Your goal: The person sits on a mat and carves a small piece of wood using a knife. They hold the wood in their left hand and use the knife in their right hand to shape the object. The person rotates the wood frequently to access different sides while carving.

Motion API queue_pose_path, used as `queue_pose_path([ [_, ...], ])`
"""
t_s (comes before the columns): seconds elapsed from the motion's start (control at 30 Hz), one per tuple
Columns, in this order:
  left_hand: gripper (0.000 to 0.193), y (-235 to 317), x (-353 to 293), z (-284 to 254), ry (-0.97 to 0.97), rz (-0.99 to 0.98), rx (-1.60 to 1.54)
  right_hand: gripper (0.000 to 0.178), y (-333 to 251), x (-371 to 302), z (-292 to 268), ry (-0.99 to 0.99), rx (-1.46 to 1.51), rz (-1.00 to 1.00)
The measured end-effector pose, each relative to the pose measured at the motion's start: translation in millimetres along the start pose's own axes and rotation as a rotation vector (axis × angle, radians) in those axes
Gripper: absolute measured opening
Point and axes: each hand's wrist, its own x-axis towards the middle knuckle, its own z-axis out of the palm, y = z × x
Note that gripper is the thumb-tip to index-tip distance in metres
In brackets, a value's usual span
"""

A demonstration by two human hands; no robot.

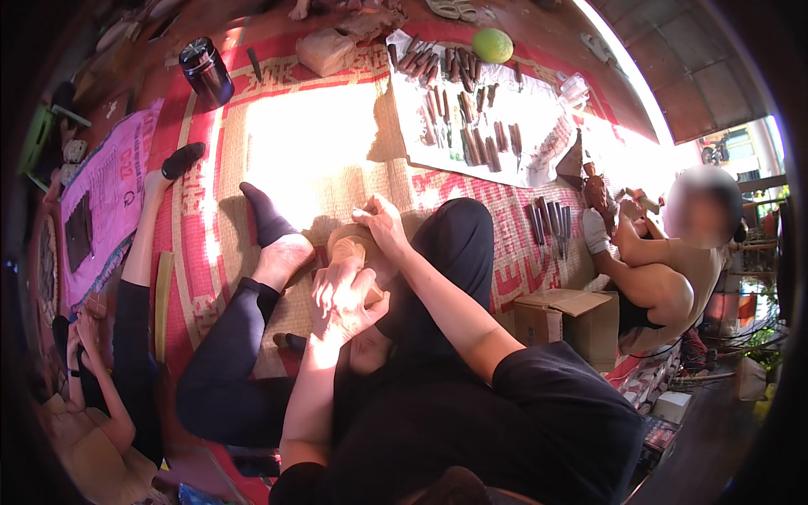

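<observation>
A: What's in hand, and where?
B: Pale wooden piece, low between the bent legs, just past the left hand's knuckles.
A: Fingers?
B: Left ones curled over its near side; palm hidden, can't tell whether they clench it or something else. Right hand at its far right edge, thumb and forefinger drawn together; can't tell what's pinched.
A: How would it handle?
B: My guess: stiff, fairly light, dry enough not to slip. Thin edges could chip. Best held round the thicker body, under the left fingers.
A: Which way does it point?
B: Showing end seems to face away from the sitter, beyond the left knuckles. Long axis probably front to back; the rest is covered.
A: Around it?
B: Left of the left fingers, a bare heel. Ahead and right of the right fingers, wood-handled tools on a white sheet; farther right, a cardboard box.
</observation>
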Motion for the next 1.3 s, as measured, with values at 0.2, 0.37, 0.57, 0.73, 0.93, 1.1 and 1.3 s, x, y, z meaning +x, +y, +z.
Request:
queue_pose_path([
  [0.2,0.035,-3,9,-3,0.04,-0.009,-0.03,0.023,19,-2,4,0.074,-0.234,-0.126],
  [0.37,0.036,1,3,-4,0.019,-0.009,-0.023,0.015,6,10,1,0.061,-0.195,-0.033],
  [0.57,0.039,-9,8,-7,0.074,-0.043,-0.034,0.022,7,-18,4,-0.006,-0.096,-0.077],
  [0.73,0.035,-12,12,-4,0.108,-0.032,-0.025,0.02,0,-9,12,0.122,-0.299,-0.121],
  [0.93,0.037,-13,7,-6,0.131,-0.015,-0.018,0.022,2,-1,2,0.108,-0.115,-0.058],
  [1.1,0.037,-16,11,-5,0.138,-0.066,-0.01,0.023,7,-22,5,0.017,-0.053,-0.099],
  [1.3,0.034,-12,14,-8,0.123,-0.028,-0.001,0.021,30,18,6,0.2,-0.163,-0.1],
])
